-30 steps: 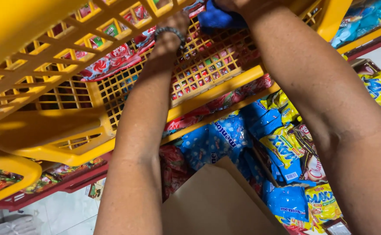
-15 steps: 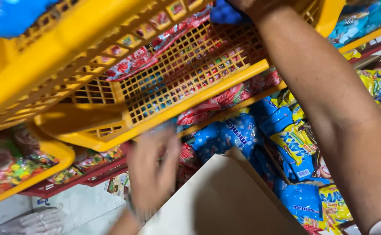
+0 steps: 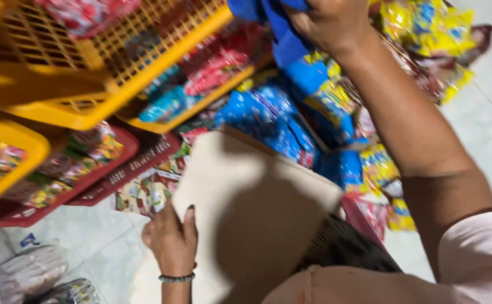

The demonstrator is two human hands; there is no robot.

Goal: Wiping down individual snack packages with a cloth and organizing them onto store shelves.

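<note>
The right hand was closed around a blue packet, gripping it at the top, just beside the yellow basket to its left. The left hand, low down, lay half open, fingers and thumb pressed against the edge of a brown cardboard box flap. The packet looked crumpled, plain blue and partly cropped.
</note>
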